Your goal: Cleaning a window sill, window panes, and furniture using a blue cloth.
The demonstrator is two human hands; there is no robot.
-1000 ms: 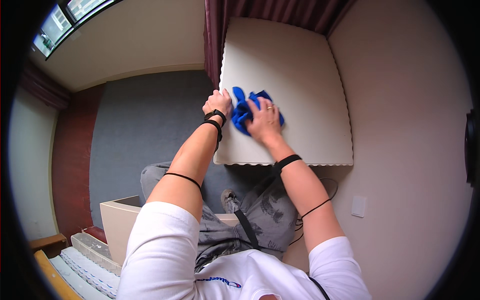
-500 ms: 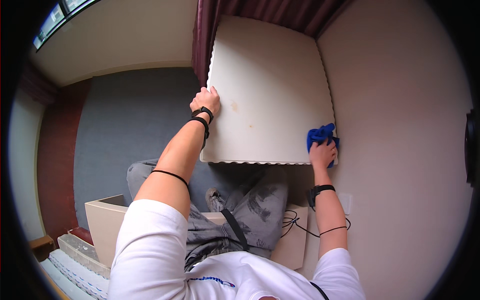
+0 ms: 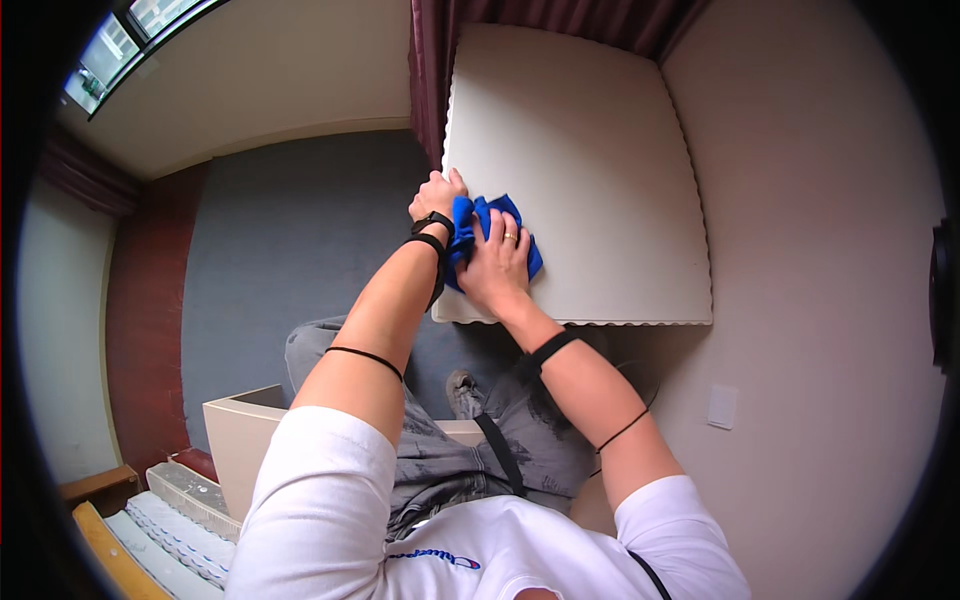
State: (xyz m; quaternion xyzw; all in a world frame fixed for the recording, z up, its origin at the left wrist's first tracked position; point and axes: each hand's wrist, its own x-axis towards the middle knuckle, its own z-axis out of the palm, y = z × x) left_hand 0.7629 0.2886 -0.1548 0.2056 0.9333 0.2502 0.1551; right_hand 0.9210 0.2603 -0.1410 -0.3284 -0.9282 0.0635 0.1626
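Left hand (image 3: 436,195) clamps table (image 3: 600,180) at left edge, likely bracing; right hand (image 3: 498,268) holds cloth (image 3: 463,222) down near that edge, probably for pressure.

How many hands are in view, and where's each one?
2: the left hand grips the left edge of the white tabletop; the right hand is on the blue cloth, beside it. No others show.
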